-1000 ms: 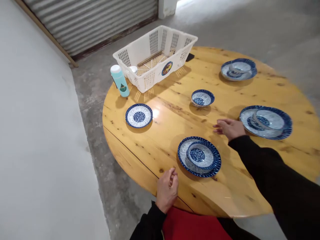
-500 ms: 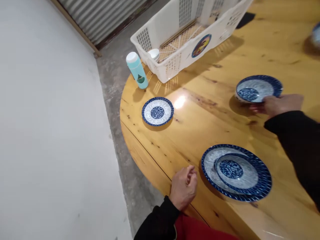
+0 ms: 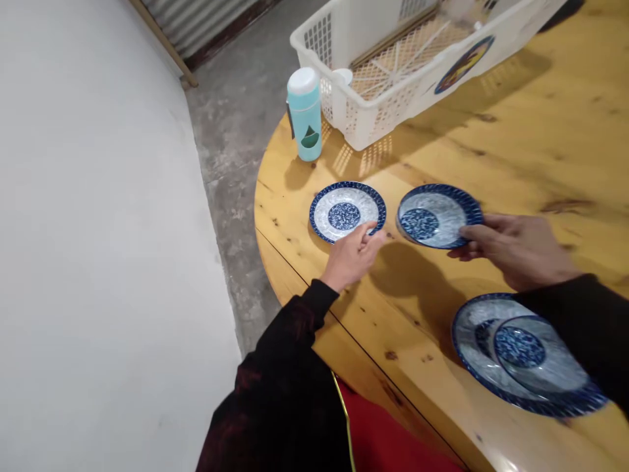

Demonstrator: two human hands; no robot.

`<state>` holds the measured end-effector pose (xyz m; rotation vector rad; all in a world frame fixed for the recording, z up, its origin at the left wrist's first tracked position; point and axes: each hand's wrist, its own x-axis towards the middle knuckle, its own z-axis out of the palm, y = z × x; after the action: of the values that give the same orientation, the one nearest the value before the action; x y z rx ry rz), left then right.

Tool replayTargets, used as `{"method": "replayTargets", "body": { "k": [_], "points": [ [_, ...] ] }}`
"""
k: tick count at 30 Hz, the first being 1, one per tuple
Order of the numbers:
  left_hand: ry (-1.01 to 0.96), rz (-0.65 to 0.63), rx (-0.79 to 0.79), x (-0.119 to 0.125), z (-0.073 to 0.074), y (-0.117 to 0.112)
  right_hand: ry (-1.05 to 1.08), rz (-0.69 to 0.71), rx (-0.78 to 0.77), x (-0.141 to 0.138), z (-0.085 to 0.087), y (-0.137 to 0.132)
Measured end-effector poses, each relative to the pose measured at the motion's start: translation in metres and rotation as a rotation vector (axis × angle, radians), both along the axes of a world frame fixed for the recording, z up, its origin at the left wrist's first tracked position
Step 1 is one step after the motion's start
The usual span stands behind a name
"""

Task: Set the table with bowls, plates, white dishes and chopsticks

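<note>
My right hand (image 3: pixel 511 246) grips a blue-and-white bowl (image 3: pixel 445 213) by its right rim, holding it tilted above the table; its shadow falls below. Just left of it, a small blue-rimmed plate (image 3: pixel 344 196) lies flat on the wood. My left hand (image 3: pixel 352 257) is at that plate's near edge, fingers loosely bent with thumb and fingers apart and nothing held; whether it touches the rim I cannot tell. Nearer to me on the right, a large blue-and-white plate (image 3: pixel 472 367) bears a clear-sided bowl (image 3: pixel 521 347), partly covered by my right sleeve.
A white plastic crate (image 3: pixel 366 124) with a small white cup (image 3: pixel 343 77) inside stands at the back of the wooden table (image 3: pixel 511 157). A light-blue bottle (image 3: pixel 308 115) is upright by its left corner. The rounded table edge and a white wall (image 3: pixel 108 262) lie left.
My right hand has brought the bowl leftward, close to the small plate. My left hand has moved forward from the table edge to that plate, its fingers uncurling. The view has shifted.
</note>
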<state>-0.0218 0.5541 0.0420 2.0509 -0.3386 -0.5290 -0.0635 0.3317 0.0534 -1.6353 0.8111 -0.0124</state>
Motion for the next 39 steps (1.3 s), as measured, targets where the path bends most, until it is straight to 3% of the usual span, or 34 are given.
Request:
{"method": "replayTargets", "body": {
  "k": [3,7,14,24,33,39],
  "points": [
    [-0.056,-0.109,0.088,0.039,0.006,0.014,0.057,0.062,0.010,0.018,0.002,0.040],
    [-0.158,-0.175,0.229,0.080,0.000,0.028,0.076,0.012,0.043,0.043,-0.005,0.079],
    [-0.162,-0.279,0.291,0.124,-0.016,0.039,0.127,-0.046,0.042,0.068,-0.024,0.106],
    [-0.160,-0.308,0.295,0.138,-0.025,0.047,0.145,-0.072,0.092,0.071,-0.027,0.120],
    [-0.099,-0.303,0.226,0.141,-0.037,0.045,0.141,-0.034,0.015,0.064,-0.041,0.115],
    [-0.129,-0.357,0.161,0.144,-0.038,0.043,0.146,-0.013,-0.045,0.063,-0.040,0.110]
  ]
}}
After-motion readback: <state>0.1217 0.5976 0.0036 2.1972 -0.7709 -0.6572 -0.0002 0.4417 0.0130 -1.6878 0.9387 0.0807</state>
